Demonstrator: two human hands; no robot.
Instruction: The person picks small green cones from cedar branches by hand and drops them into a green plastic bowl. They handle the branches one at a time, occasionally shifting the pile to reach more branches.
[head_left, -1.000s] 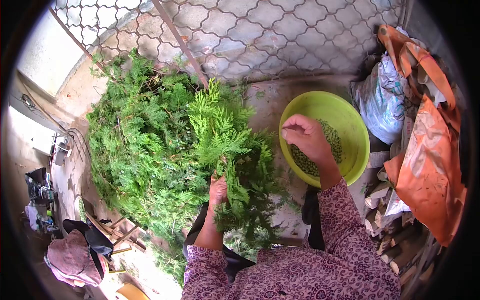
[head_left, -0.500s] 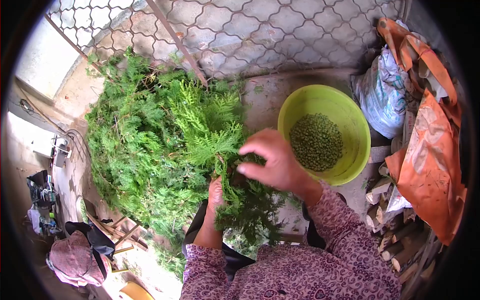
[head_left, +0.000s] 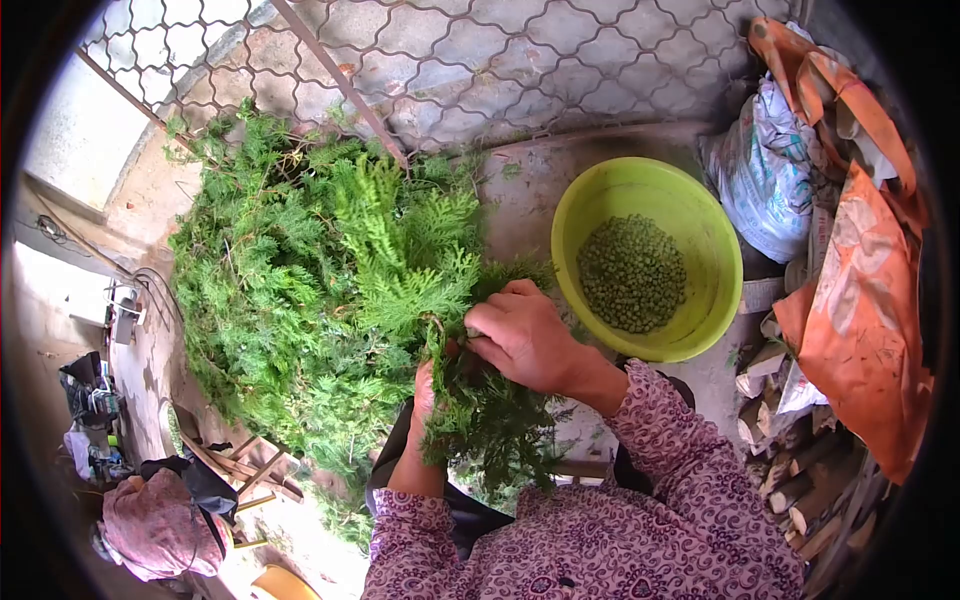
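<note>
My left hand (head_left: 427, 392) is closed around the stem of a leafy evergreen branch (head_left: 405, 275), whose flat, scaly sprays fan upward and hang over my lap. My right hand (head_left: 530, 338) is at the same branch, thumb and forefinger pinched together beside the stem; whatever is between the fingertips is too small to make out. Just right of that hand stands a yellow-green plastic basin (head_left: 705, 220). Small round green cones or fruits (head_left: 632, 272) are heaped in its bottom. A large pile of cut evergreen branches (head_left: 270, 270) spreads beyond and left of my hands.
A metal lattice (head_left: 560, 65) runs along the far side. At right are a white woven sack (head_left: 757, 180), orange sheeting (head_left: 850, 335) and stacked firewood (head_left: 800, 490). Another person (head_left: 160, 525) is at lower left, near a wooden stool (head_left: 265, 470) and a yellow container (head_left: 285, 583).
My right hand has moved left and slightly down to the branch, and its thumb and forefinger have gone from apart to pinched. My left hand keeps its hold on the branch.
</note>
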